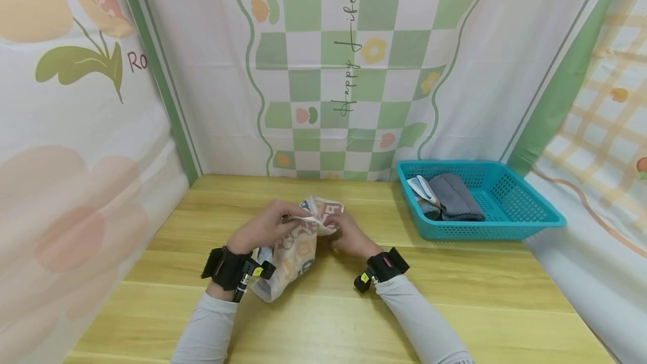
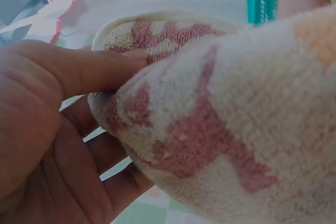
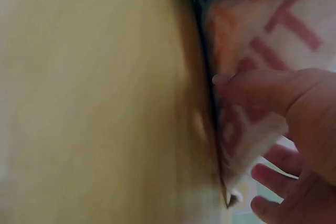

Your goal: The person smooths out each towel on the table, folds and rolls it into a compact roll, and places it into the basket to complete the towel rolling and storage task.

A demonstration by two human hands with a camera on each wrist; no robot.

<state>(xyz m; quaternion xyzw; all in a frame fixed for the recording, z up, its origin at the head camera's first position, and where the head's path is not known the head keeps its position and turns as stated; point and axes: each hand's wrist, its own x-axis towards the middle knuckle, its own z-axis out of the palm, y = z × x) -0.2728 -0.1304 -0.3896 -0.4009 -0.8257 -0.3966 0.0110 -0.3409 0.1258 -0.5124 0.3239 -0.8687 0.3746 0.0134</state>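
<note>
A pale towel printed with coloured letters is bunched above the wooden table, its lower end hanging toward the near left. My left hand pinches its upper edge between thumb and fingers; the left wrist view shows the thumb on the terry cloth and the other fingers behind it. On the towel's right side, my right hand holds another part of the edge. In the right wrist view the thumb lies over the lettered face, with some fingers apart from the cloth below. Folds hide some fingertips.
At the table's back right stands a teal plastic basket. A folded grey towel and a smaller white, blue and brown cloth lie in its left part. Patterned curtains enclose the wooden table at the back and sides.
</note>
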